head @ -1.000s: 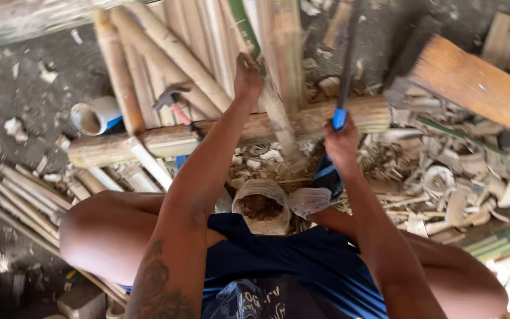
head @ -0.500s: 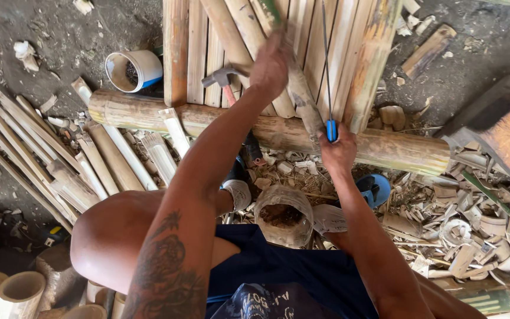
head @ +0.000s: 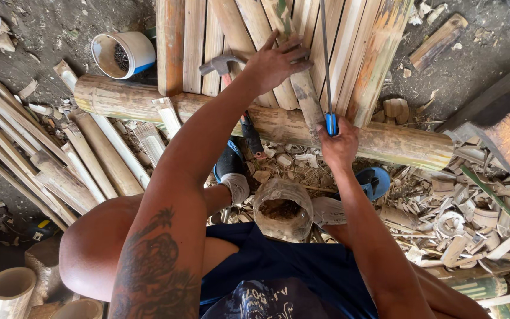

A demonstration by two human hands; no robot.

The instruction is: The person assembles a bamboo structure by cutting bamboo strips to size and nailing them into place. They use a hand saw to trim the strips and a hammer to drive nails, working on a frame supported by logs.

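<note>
hammer (head: pixel 222 62) beside left hand (head: pixel 275 62) — cup (head: pixel 124 53), shavings (head: pixel 461 218)

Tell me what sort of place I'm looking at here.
Probably an outdoor bamboo workshop on bare ground: split bamboo slats laid across a thick bamboo pole, shavings all around, a claw hammer nearby.

Ground: dark packed dirt (head: pixel 48 47), bare beyond the grip's left.
Log: thick bamboo pole (head: pixel 408 145) lying just beneath the grip.
Litter: bamboo shavings (head: pixel 467 218) right of it.
</note>
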